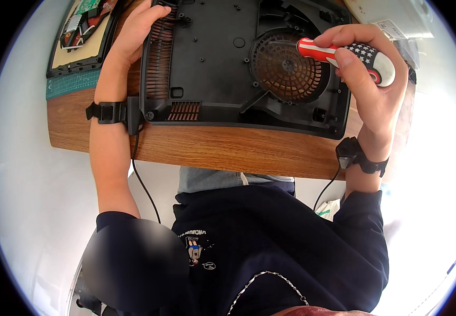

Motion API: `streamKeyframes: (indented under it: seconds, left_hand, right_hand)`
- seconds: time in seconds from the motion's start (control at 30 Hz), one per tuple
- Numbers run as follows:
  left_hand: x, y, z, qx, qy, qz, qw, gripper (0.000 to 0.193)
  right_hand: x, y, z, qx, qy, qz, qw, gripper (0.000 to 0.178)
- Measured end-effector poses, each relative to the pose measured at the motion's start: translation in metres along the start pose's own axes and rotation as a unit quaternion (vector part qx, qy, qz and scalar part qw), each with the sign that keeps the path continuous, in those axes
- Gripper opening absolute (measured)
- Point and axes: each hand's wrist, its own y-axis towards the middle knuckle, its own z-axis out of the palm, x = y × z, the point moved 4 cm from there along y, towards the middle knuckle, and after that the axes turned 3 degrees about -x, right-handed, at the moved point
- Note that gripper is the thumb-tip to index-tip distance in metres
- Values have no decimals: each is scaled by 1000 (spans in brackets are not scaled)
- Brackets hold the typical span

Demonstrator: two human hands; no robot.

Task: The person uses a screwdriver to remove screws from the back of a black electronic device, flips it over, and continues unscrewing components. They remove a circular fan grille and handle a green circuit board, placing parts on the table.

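A wide black plastic housing (pixel 212 68) lies on the wooden table, its inner side with screw posts facing up. Set in it are a round fan grille (pixel 286 66) and a long slotted vent (pixel 158 63) along the left side. My left hand (pixel 137 32) grips the housing's upper left edge, thumb over the vent; the other fingers are partly hidden. In my right hand (pixel 370 73) is a screwdriver with a red, white and black star-patterned handle (pixel 362 55). It is held above the right rim of the grille, pointing left; I cannot make out its shaft.
On a green cutting mat (pixel 75 84) at the far left sits a black tray-like part (pixel 59 63) with a circuit board and wires. A translucent plastic box (pixel 391 18) stands at the far right. The table's front edge (pixel 238 166) runs close to me. Cables hang from both wrist straps.
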Motion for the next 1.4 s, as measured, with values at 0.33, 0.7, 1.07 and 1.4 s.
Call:
streamKeyframes:
  seconds: [0.33,0.7,1.07,1.4]
  left_hand:
    - [0,0,-1,23,0,7,1000,38]
    - [-1,-2,-1,7,5,4,1000,41]
    - [-2,-1,0,15,-1,2,1000,37]
    - [-2,-2,0,-18,-2,-20,1000,45]
  right_hand:
    - [-12,4,12,33,83,-40,995,23]
    - [-9,2,3,21,52,-98,994,20]
    - [-15,4,7,27,53,-29,998,23]
    - [-20,4,8,18,53,-28,998,24]
